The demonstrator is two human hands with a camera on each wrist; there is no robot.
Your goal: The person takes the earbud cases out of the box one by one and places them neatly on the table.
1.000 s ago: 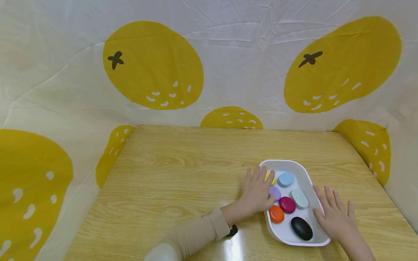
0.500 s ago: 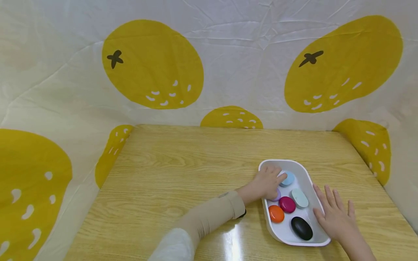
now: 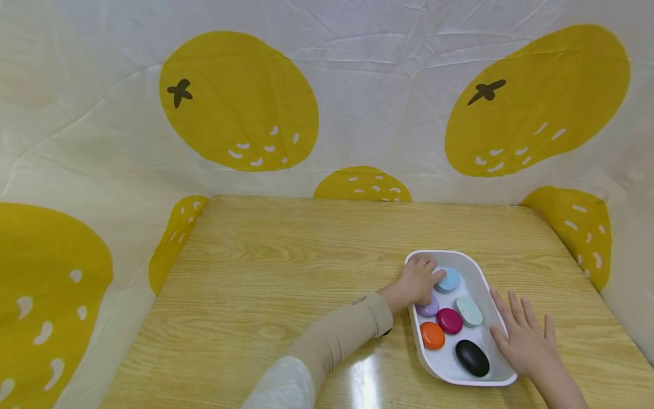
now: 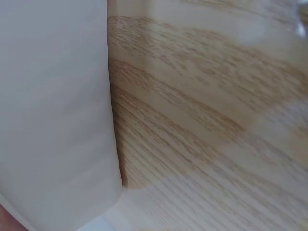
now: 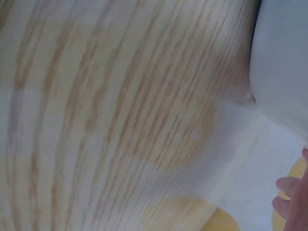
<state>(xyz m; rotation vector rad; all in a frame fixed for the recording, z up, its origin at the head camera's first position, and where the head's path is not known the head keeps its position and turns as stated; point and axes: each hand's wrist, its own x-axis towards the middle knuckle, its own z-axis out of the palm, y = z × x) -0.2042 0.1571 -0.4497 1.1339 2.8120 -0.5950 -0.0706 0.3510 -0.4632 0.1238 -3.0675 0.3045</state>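
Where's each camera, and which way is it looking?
Head: on the person's head, looking forward and down at the table, tray and cloth; the left hand, right hand and a sleeve show.
Left wrist: on that wrist, facing the tray's outer wall and the table; just a bit of skin shows, bottom left.
Right wrist: on that wrist, facing along the table past the tray to the cloth; fingers show, bottom right.
Both wrist views show tray and table.

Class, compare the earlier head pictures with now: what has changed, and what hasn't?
The left hand has moved forward and right, further into the tray; the yellow piece, partly visible before, is now out of sight, so any grip on it can't be confirmed. The right hand, tray, orange piece and black piece stayed put.
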